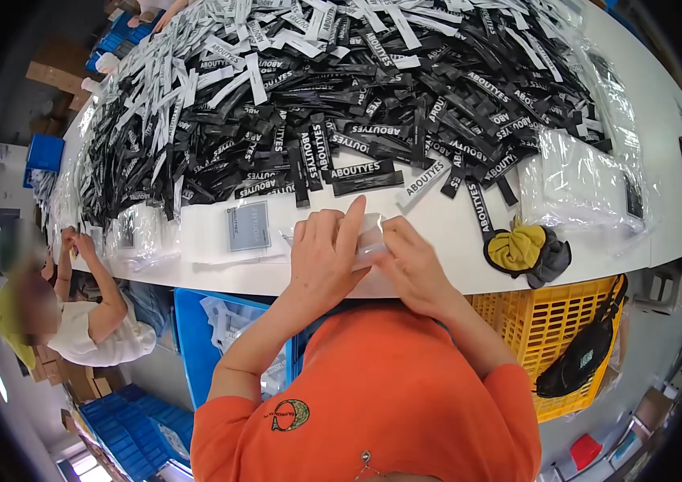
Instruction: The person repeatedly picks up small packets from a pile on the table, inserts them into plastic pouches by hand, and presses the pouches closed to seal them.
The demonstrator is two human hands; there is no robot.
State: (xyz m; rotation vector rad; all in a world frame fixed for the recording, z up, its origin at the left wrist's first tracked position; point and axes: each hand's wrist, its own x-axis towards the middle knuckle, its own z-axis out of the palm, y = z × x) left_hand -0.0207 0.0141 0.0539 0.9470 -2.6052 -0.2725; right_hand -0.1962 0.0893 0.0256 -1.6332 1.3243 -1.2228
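Observation:
Near the table's front edge, my left hand [326, 253] and my right hand [412, 263] hold a small clear plastic packet [370, 241] between them. My right fingers pinch its right side, while my left hand lies against its left side and partly covers it. What is inside the packet I cannot make out. Left of my hands lies a stack of white bags with a grey printed label [249, 226]. Just beyond my hands are black strip packets [367, 181] lettered ABOUTYES, and a pale strip packet [423, 184] lies to their right.
A large heap of black and white strips [341, 104] covers the far table. Clear bags [586, 181] and yellow and grey scrunchies [518, 247] lie right. Below are a blue bin [188, 337] and a yellow crate [554, 321] with a black pouch [582, 353]. A co-worker [100, 337] works left.

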